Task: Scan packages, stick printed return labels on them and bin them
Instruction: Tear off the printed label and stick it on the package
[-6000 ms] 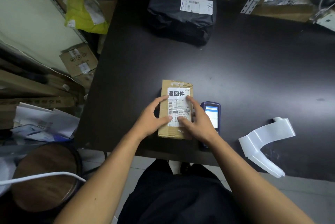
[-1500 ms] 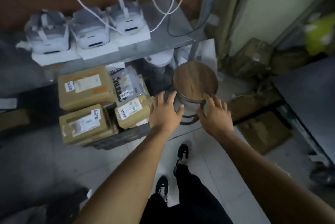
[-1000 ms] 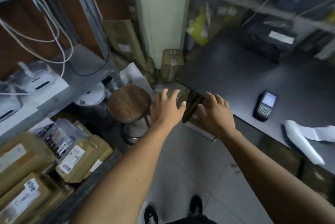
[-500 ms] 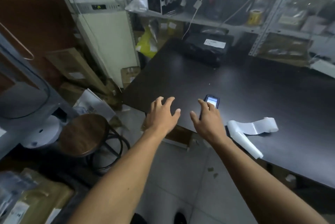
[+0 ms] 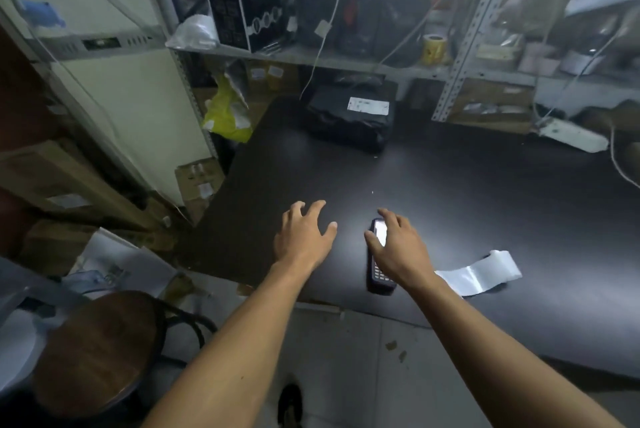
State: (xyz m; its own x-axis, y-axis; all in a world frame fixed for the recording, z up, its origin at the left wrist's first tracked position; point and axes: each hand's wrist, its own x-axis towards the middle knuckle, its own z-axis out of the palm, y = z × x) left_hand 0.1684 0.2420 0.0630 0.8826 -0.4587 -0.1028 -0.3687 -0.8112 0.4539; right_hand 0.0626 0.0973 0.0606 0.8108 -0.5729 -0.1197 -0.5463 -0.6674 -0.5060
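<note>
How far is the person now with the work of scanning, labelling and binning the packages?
Done, as far as the table shows: no cardboard package lies on the table. In hand: nothing is held; the right hand reaches over the handheld scanner, and the left hand hovers open. Left: the black plastic-wrapped package at the far edge waits for scanning, a return label and binning. A strip of label backing paper lies nearby.

Black table, black package with white label, yellow bag, brown stool
</note>
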